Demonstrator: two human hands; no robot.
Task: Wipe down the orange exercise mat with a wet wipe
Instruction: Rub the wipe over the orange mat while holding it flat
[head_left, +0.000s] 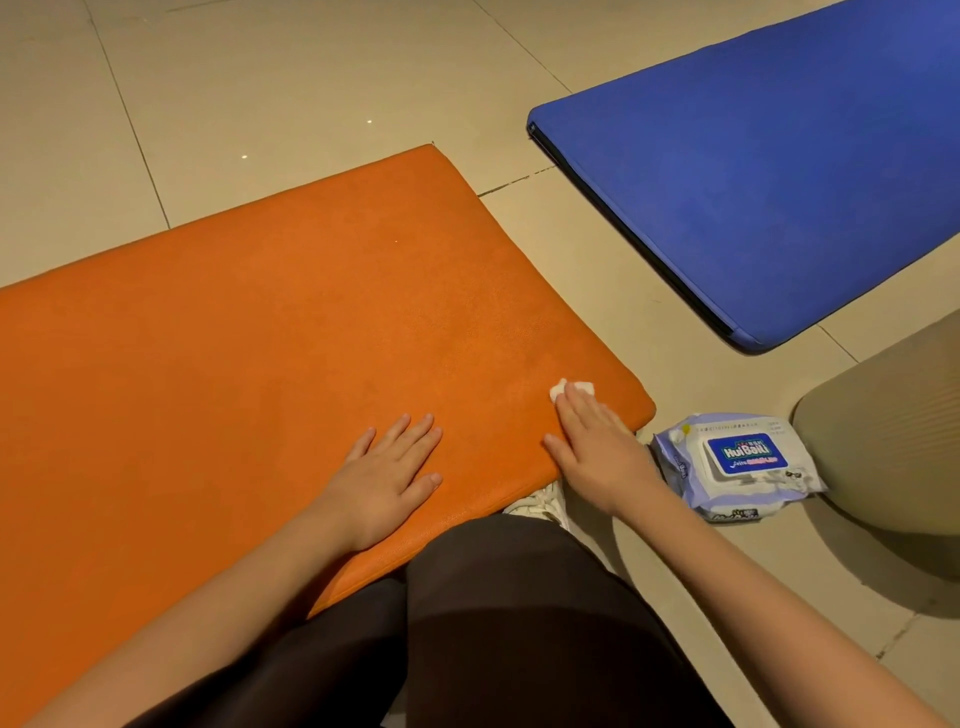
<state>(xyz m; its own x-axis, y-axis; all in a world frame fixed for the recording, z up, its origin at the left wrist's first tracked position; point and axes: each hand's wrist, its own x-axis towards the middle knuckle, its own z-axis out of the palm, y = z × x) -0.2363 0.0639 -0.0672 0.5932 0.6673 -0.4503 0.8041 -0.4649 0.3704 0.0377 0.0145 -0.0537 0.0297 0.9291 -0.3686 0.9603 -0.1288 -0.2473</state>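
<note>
While flat on the floor (260, 78), orange exercise mat (260, 338): thick, round-cornered.

Beige tiled floor (260, 93), grout lines running diagonally, two small light spots glinting at far left. Orange mat (260, 338) lying flat across left and centre. Blue mat (779, 182) lying flat at upper right, well apart, a strip of bare tile showing between them. Pack of wet wipes (737, 462) sitting label-up just beside the orange mat's near right corner. Rounded beige object (893, 431) resting at right edge, close against the pack. White shoe (540, 501) peeking out at the mat's near edge.
</note>
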